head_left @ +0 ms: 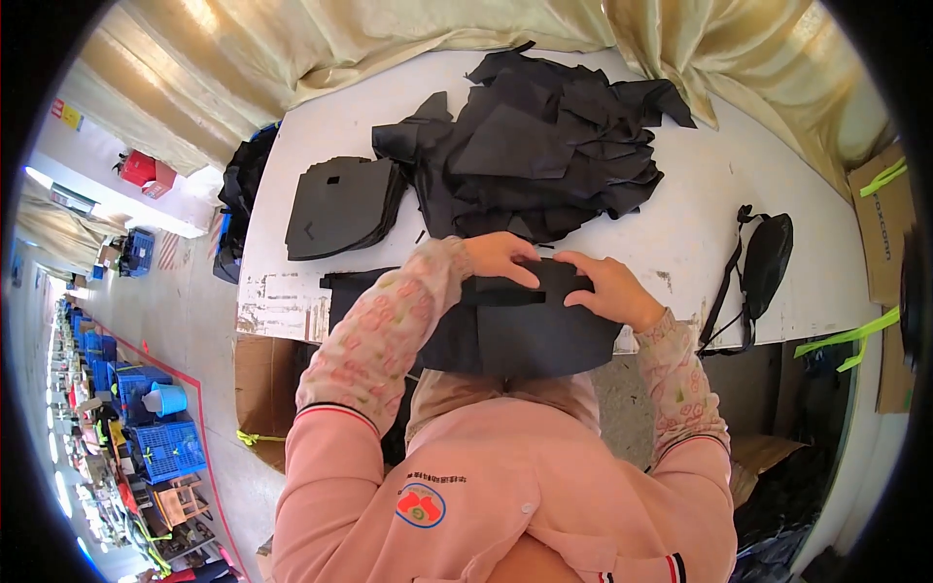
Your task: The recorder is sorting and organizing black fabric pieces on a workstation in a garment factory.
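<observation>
A dark panel with a rectangular slot (549,335) lies over the table's near edge, its lower part hanging toward my lap. Black cloth (449,340) shows beside it on the left, partly under my sleeve. My left hand (501,260) is closed on the panel's upper edge, left of the slot, thumb near the opening. On the other side of the slot, my right hand (620,291) grips the upper right edge between thumb and fingers. The fingertips behind the edge are partly hidden.
Beyond my hands, loose black fabric pieces (554,136) form a large heap. A stack of dark slotted panels (340,209) is at the left. A black strapped pouch (768,262) lies right on the white table (709,194). Cardboard boxes (880,233) stand beyond the right edge.
</observation>
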A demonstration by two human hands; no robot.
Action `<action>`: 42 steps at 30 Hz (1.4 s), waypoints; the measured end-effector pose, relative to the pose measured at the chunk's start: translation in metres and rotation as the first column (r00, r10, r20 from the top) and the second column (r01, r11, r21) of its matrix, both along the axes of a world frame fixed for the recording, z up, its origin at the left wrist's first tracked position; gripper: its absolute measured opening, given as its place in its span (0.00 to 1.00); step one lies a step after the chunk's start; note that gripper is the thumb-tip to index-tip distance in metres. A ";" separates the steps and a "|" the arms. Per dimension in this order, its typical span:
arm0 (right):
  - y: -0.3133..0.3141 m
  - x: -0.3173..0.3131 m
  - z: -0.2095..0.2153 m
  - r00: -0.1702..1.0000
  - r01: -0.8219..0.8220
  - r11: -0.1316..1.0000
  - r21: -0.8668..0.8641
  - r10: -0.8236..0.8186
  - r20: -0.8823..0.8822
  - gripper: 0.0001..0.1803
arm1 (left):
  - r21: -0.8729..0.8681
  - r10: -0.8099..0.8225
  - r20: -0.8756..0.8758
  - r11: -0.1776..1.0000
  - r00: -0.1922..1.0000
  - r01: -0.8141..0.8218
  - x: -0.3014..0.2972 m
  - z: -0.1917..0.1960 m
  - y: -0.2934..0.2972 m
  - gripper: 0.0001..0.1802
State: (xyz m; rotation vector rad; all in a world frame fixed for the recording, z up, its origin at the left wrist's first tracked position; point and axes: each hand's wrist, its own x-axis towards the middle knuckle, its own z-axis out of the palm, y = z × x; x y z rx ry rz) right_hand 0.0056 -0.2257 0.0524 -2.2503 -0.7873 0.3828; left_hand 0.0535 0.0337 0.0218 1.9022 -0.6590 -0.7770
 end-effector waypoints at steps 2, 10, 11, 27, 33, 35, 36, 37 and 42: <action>0.001 -0.004 0.004 0.999 -0.002 1.000 -0.016 0.003 0.043 0.34 | 0.147 -0.227 -0.158 0.957 0.961 0.250 0.009 0.002 -0.016 0.26; -0.001 -0.014 -0.003 0.948 0.024 0.998 -0.059 -0.004 0.318 0.34 | 0.034 -0.188 -0.218 0.979 0.958 0.200 0.009 -0.011 -0.025 0.23; -0.001 -0.016 -0.002 0.949 0.022 0.998 -0.058 -0.002 0.316 0.34 | 0.024 -0.198 -0.224 0.978 0.954 0.209 0.009 -0.010 -0.025 0.23; 0.012 -0.029 -0.003 0.848 0.161 0.971 -0.175 -0.045 0.529 0.32 | -0.152 -0.199 -0.405 0.977 0.893 0.149 0.007 -0.017 -0.023 0.27; 0.014 -0.030 0.003 0.846 0.162 0.968 -0.193 -0.036 0.532 0.33 | -0.230 -0.204 -0.418 0.966 0.885 0.114 0.008 -0.025 -0.021 0.27; 0.014 -0.031 0.003 0.848 0.161 0.968 -0.193 -0.035 0.529 0.33 | -0.137 -0.216 -0.314 0.974 0.925 0.181 0.010 -0.026 -0.022 0.25; 0.014 -0.030 0.000 0.860 0.168 0.966 -0.196 -0.046 0.508 0.33 | -0.136 -0.214 -0.310 0.974 0.926 0.179 0.011 -0.029 -0.023 0.25; 0.014 -0.029 -0.003 0.872 0.173 0.965 -0.198 -0.057 0.487 0.33 | -0.132 -0.133 -0.177 0.985 0.975 0.110 0.010 -0.031 -0.023 0.25; -0.005 -0.012 -0.025 0.882 0.242 0.951 -0.195 -0.132 0.453 0.28 | 0.067 -0.030 0.791 0.997 0.611 -0.038 -0.038 -0.004 -0.034 0.35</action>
